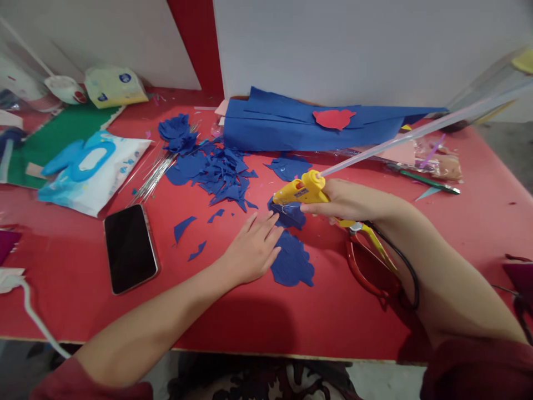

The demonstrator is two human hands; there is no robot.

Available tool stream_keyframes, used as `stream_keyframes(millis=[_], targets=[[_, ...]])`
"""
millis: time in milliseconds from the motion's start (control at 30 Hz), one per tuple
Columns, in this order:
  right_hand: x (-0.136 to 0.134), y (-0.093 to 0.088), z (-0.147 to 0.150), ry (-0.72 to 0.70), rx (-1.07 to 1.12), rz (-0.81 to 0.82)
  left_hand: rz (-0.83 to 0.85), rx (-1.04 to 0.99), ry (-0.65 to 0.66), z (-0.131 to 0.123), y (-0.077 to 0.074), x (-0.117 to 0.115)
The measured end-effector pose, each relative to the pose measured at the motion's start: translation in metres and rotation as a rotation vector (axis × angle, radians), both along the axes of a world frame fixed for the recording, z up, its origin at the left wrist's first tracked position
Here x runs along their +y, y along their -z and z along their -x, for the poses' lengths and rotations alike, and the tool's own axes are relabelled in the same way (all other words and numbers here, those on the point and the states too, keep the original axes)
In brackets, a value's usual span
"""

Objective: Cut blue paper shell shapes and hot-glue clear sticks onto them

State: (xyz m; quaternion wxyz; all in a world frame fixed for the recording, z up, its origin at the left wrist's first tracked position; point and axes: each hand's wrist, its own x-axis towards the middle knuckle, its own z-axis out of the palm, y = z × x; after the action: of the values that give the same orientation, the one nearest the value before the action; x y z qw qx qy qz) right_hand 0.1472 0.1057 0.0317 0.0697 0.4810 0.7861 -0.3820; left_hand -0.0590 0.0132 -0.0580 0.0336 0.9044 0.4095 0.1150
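Observation:
My right hand [345,200] is wrapped round a yellow hot glue gun [306,189]. A long clear glue stick [387,139] juts from its back. The gun's nozzle meets the left end of a dark blue cut paper piece [295,218], where a thin wire-like line shows. My left hand [254,250] lies flat, fingers stretched out, its fingertips at that piece's left edge. Just below is another blue piece [292,260] with a wavy edge, beside my left fingers. A further blue cutout [289,166] lies beyond the gun.
Red-and-yellow-handled pliers [370,266] lie under my right forearm, near a black cord. Leftward are blue scraps [225,175], a blue paper flower [178,133], wires [156,175], a phone [130,249] and a wipes pack [94,172]. Folded blue sheets [270,130] and a green-handled cutter [431,180] lie behind.

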Motion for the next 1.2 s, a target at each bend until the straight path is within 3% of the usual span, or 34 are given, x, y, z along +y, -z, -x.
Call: stream_keyframes(millis=[333,500,1200], targets=[[0.0009,0.0028,-0.0016,-0.073,0.15,-0.038,0.0,0.0,-0.001,-0.0002,0.001,-0.0002],[0.0014,0.0036,-0.002,0.001,0.082,-0.009,-0.004,0.008,-0.006,-0.0003,0.0003,-0.0006],[0.0004,0.0008,-0.0007,0.031,0.051,-0.005,0.026,0.008,-0.004,-0.0004,-0.0012,-0.0005]])
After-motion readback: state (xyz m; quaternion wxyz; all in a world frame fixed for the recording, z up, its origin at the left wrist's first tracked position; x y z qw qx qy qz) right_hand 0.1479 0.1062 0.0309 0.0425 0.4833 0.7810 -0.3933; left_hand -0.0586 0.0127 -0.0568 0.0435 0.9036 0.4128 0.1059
